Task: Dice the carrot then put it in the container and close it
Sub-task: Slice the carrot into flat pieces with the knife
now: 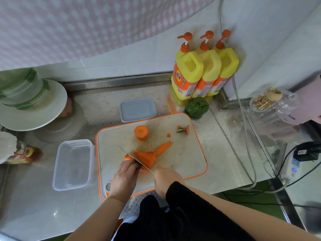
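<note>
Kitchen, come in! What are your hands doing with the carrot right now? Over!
Left hand steadies carrot on board; right hand grips knife, cutting. Container empty, lid off behind the board. Nothing in the way. Over.

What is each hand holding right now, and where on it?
The right hand grips the knife by its handle, hidden in the fist. The left hand holds the carrot piece at its near end, fingertips beside the blade.

Steel counter (225,153) bears cutting board (182,159), container (73,164), lid (138,110).
</note>
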`<state>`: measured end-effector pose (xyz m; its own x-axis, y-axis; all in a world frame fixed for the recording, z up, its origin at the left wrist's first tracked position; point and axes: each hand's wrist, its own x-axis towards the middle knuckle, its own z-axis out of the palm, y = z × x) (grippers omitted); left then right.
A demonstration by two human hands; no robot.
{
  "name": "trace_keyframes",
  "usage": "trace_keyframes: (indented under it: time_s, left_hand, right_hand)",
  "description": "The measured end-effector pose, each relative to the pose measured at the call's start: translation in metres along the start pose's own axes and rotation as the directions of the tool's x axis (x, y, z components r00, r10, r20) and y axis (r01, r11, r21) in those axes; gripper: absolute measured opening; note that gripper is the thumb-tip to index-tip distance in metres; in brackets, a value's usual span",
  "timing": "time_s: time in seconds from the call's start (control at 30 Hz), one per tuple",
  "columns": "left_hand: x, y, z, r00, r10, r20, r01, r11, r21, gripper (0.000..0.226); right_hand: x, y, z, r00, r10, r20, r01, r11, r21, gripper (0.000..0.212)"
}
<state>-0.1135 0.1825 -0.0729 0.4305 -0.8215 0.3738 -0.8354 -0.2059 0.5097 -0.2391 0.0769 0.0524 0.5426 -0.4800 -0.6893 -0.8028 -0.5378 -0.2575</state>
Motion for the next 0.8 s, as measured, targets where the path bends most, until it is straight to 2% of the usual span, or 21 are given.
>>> trace_keyframes:
  time_s: [0.27, 0.67, 0.8]
  left_hand:
    - [-0.002, 0.001, 0.003, 1.000, -0.002, -0.020, 0.002, 1.000, -0.015, 0.026]
    - [0.000, 0.001, 0.001, 1.000, -0.007, 0.005, 0.008, 0.997, -0.075, 0.021]
    - [0.001, 0.001, 0.000, 1.000, -0.017, -0.012, 0.016, 0.997, -0.076, 0.036]
  right_hand:
    - [0.002, -0.004, 0.001, 1.000, -0.005, 0.021, 0.006, 1.000, -0.027, 0.019]
    - [0.021, -0.003, 0.008, 0.999, -0.040, 0.019, 0.041, 0.997, -0.068, 0.026]
    - [0.026, 0.001, 0.006, 0.999, -0.031, 0.041, 0.033, 0.999, -0.042, 0.024]
